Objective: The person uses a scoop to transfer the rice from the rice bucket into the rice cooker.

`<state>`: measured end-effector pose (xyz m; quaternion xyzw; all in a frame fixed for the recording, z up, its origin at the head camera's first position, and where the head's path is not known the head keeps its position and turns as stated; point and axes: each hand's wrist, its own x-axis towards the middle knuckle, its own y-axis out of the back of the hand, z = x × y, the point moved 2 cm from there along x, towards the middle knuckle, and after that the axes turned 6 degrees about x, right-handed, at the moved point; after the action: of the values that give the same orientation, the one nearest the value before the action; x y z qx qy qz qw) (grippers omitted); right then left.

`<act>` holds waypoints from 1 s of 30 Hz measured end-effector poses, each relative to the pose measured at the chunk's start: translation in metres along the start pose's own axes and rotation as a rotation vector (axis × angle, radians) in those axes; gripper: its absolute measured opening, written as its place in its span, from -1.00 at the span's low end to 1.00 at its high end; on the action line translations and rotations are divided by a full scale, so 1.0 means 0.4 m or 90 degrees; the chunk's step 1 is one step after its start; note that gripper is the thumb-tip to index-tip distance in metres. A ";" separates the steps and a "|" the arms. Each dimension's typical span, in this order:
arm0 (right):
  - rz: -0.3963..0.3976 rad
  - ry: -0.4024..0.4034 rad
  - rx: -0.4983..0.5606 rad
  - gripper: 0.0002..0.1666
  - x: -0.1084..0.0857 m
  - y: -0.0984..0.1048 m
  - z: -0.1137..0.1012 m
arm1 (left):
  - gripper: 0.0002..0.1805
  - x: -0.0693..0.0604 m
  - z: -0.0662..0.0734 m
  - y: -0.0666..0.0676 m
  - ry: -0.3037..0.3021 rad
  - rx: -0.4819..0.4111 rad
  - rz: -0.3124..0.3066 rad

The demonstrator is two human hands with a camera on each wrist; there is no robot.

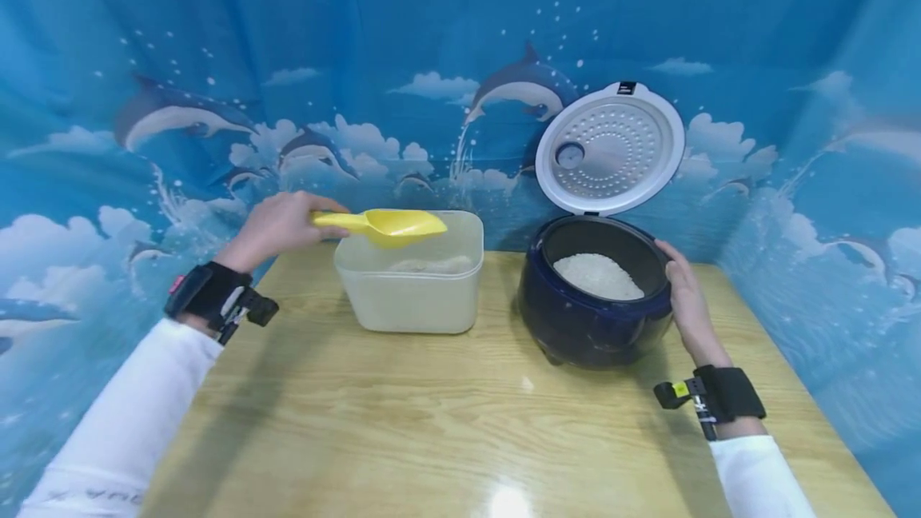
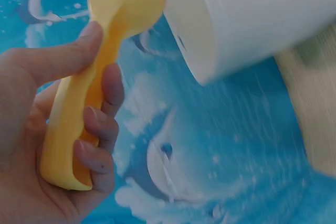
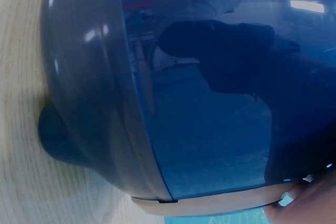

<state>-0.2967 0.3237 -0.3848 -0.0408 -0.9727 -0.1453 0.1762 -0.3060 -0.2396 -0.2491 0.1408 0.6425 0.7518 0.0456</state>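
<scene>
My left hand grips a yellow scoop by its handle, fingers wrapped round it in the left wrist view. The scoop's bowl is above the open top of a translucent white bin, which has some pale contents low inside. To the right stands a dark blue rice cooker with its lid raised. White rice lies in its pot. My right hand rests against the cooker's right side near the rim; in the right wrist view most of that hand is out of frame.
Both containers stand toward the back of a light wooden table. A blue curtain printed with dolphins and clouds hangs close behind them and along both sides. The raised lid leans back near the curtain.
</scene>
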 end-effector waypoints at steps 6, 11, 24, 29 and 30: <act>0.002 0.001 -0.004 -0.37 0.000 0.010 -0.005 | -0.55 0.009 0.001 0.001 -0.014 0.137 -0.006; 0.005 0.001 -0.004 -0.37 -0.004 0.009 -0.013 | -0.65 0.042 0.045 -0.022 -0.083 0.240 0.004; -0.003 0.010 0.004 -0.35 -0.013 -0.002 -0.014 | -0.69 0.086 0.073 -0.122 -0.098 0.243 -0.086; 0.000 0.009 0.003 -0.35 -0.009 -0.002 -0.010 | -0.67 0.087 0.065 -0.158 -0.091 0.131 -0.116; -0.001 0.008 0.002 -0.35 -0.008 -0.003 -0.009 | -0.69 0.088 0.066 -0.165 -0.095 0.121 -0.118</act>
<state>-0.2927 0.3214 -0.3829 -0.0387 -0.9718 -0.1442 0.1822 -0.3399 -0.1943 -0.3047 0.1396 0.7159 0.6677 0.1490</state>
